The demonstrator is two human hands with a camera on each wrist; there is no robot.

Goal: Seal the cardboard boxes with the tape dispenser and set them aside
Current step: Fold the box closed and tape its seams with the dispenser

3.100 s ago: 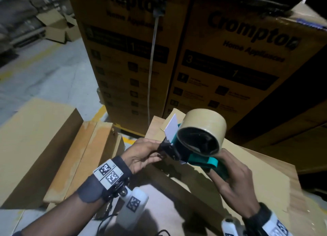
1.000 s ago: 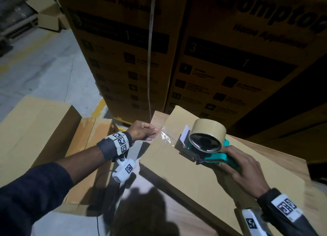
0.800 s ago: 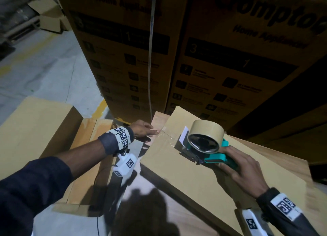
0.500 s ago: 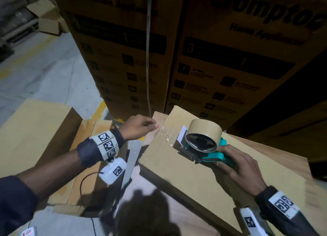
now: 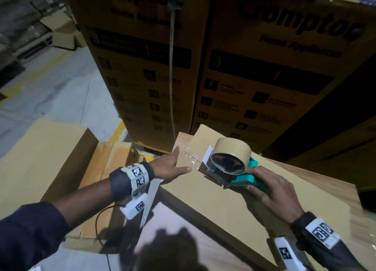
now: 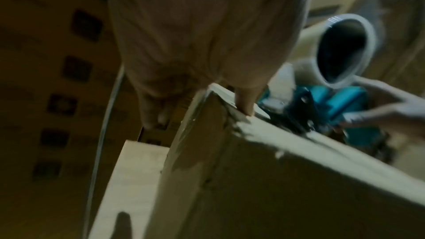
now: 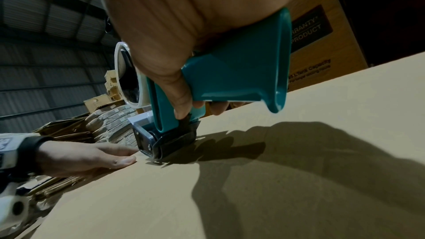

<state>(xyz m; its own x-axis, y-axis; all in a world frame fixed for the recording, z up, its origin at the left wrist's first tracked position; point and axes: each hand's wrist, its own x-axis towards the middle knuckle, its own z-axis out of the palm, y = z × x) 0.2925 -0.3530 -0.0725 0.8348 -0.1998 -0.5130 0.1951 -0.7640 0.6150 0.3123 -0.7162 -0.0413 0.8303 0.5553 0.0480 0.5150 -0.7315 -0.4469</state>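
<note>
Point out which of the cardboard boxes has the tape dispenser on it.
The plain box in front of the person, with the tape dispenser on top; the tall boxes behind are printed, and the plain box on the left carries nothing.

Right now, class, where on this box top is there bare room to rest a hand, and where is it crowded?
Bare cardboard lies on the box top between the tape dispenser and its near edge. The far corner is crowded: the left hand presses there beside fresh tape, and the right hand grips the dispenser.
</note>
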